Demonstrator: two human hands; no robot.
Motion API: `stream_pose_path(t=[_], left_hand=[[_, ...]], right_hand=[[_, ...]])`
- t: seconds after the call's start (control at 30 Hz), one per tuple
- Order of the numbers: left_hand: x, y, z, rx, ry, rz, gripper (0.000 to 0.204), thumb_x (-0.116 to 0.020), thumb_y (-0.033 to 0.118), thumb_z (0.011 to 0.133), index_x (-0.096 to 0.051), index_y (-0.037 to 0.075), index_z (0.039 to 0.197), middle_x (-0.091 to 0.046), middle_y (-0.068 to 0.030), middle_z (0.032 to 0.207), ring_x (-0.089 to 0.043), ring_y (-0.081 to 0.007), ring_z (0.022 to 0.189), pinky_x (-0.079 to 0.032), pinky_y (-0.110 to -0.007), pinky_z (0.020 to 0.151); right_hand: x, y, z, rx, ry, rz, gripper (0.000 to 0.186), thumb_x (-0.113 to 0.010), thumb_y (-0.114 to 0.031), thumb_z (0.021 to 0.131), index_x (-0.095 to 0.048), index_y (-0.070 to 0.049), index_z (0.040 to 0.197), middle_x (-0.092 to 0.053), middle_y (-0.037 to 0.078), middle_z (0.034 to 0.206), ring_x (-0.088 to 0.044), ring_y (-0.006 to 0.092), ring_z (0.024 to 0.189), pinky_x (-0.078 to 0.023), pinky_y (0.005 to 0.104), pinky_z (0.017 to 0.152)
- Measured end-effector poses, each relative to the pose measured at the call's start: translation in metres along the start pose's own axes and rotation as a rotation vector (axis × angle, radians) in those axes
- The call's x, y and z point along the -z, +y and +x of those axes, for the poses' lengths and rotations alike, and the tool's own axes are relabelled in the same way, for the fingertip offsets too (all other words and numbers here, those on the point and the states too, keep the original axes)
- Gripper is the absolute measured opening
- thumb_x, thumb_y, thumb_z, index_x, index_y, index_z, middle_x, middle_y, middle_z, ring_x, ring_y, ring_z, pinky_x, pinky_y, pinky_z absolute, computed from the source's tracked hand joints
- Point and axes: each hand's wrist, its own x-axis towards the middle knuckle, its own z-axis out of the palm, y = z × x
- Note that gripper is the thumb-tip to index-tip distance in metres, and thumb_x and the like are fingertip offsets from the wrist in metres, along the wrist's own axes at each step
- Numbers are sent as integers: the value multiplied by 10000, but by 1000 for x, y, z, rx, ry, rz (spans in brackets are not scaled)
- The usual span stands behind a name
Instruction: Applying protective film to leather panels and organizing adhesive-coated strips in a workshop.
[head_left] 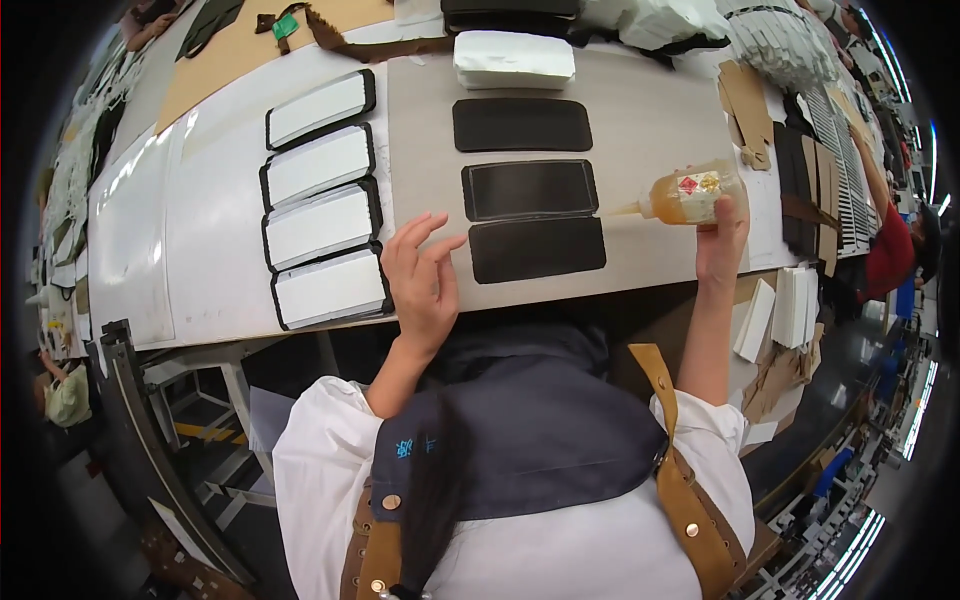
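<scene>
My right hand (722, 243) is wrapped round a clear squeeze bottle (672, 203) of amber liquid, tilted onto its side. Its thin nozzle points left, close to the right edge of the middle black panel (530, 190). A pale line runs along that panel's edges. One flat black panel (522, 125) lies beyond it and another black panel (538, 250) lies nearer me. My left hand (424, 280) hovers near the table's front edge, fingers bent and apart, holding nothing. Left of it is a column of several white rectangular pieces with black borders (330, 293).
A stack of white pieces (513, 62) stands behind the black panels. Brown straps (375, 45) and a black case-like thing (510, 15) lie at the back. Cardboard pieces (745, 110) and dark strips (797, 190) are at the right. Upright white slabs (790, 308) stand lower right.
</scene>
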Motion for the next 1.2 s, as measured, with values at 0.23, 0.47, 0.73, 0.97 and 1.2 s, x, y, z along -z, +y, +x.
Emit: stream_pose_path(t=[0.23, 0.47, 0.73, 0.97, 1.2], left_hand=[[-2, 0, 0, -9, 4, 18, 283, -607, -92, 855, -715, 68, 1062, -651, -106, 1306, -554, -329, 1297, -375, -440, 1098], [-2, 1, 0, -16, 21, 29, 312, -621, -92, 830, -728, 93, 1058, -656, -93, 1293, -565, -322, 1279, -376, -439, 1073], [-1, 1, -1, -14, -5, 37, 270, -599, -106, 869, -722, 56, 1046, -647, -113, 1310, -543, -324, 1310, -370, -436, 1108], [-2, 2, -1, -26, 15, 41, 313, -620, -98, 817, -736, 96, 1034, -657, -87, 1291, -573, -316, 1272, -373, -433, 1074], [-1, 2, 0, -48, -5, 32, 256, -599, -97, 870, -726, 52, 1035, -649, -111, 1309, -548, -320, 1306, -372, -429, 1118]], right_hand=[[-6, -1, -3, 9, -15, -30, 701, -799, -317, 920, -456, -37, 1464, -619, 91, 1303, -616, 190, 1213, -513, 342, 1032], [-6, 3, -2, -4, -40, -49, 666, -790, -267, 933, -461, -42, 1467, -606, 80, 1326, -602, 175, 1221, -504, 328, 1039], [9, 1, -15, -15, -63, -66, 667, -793, -258, 925, -470, -40, 1467, -599, 66, 1323, -597, 171, 1218, -501, 329, 1043], [15, -7, -51, -47, 0, -208, 847, -760, -521, 898, -437, 9, 1474, -625, 197, 1303, -645, 353, 1230, -509, 462, 1090], [30, -3, -109, -85, 301, 201, 733, -678, -503, 974, -449, -21, 1476, -585, 166, 1391, -584, 288, 1308, -474, 446, 1121]])
